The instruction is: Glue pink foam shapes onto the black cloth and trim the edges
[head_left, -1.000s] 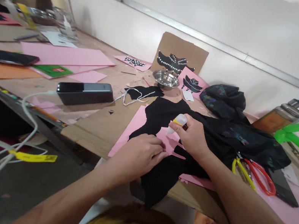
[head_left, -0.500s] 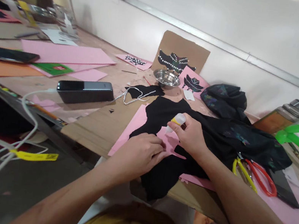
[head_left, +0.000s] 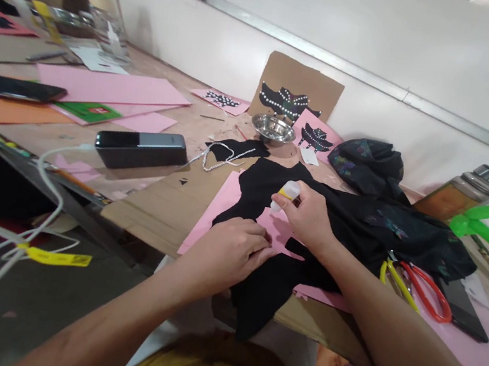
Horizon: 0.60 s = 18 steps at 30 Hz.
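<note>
Right and left hands work close together, not touching. The right hand [head_left: 312,215] is closed around a small white bottle [head_left: 290,190] with a yellow band, tilted nozzle-down over a pink paper cutout [head_left: 278,227] (whether the tip touches it, I cannot tell). The left hand [head_left: 238,245] rests with bent fingers at the cutout's near left edge; whether it pinches anything is hidden. The cutout lies on black cloth [head_left: 260,189], which spreads over a pink sheet [head_left: 212,210] and cardboard [head_left: 149,210] and hangs past the near edge of the worktop [head_left: 206,129].

Beyond the hands, a metal bowl [head_left: 273,129] sits before 3 black bead-trimmed shapes: 1 on an upright brown board [head_left: 326,87] and 2 on pink cards. White string [head_left: 220,157] lies left of the bowl, partly across a black scrap. Nearer on the left is a dark power bank [head_left: 141,151] with a white cable. Rightward are red-handled scissors [head_left: 430,295], a bottle of amber liquid [head_left: 454,188] and a green balloon [head_left: 478,223].
</note>
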Motion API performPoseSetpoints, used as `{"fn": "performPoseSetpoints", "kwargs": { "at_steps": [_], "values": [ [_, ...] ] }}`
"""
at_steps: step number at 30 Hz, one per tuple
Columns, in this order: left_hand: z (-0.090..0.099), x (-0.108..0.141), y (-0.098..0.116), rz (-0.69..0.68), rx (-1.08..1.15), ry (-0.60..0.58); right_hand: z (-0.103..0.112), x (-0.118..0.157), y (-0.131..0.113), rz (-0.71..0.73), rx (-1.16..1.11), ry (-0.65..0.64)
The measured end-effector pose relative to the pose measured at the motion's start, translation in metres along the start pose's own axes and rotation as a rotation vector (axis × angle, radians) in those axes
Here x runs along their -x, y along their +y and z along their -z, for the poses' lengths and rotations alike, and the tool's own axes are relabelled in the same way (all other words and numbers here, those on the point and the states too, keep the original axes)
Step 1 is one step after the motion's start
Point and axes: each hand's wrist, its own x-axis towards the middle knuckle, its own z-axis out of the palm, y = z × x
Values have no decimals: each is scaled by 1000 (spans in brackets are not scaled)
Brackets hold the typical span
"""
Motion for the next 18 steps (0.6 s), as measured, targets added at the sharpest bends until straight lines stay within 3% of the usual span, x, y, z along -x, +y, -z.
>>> {"fn": "performPoseSetpoints", "kwargs": {
  "at_steps": [18],
  "values": [
    [-1, 2, -2, 15, 15, 17, -11, -10, 1, 18, -19, 15]
  ]
}}
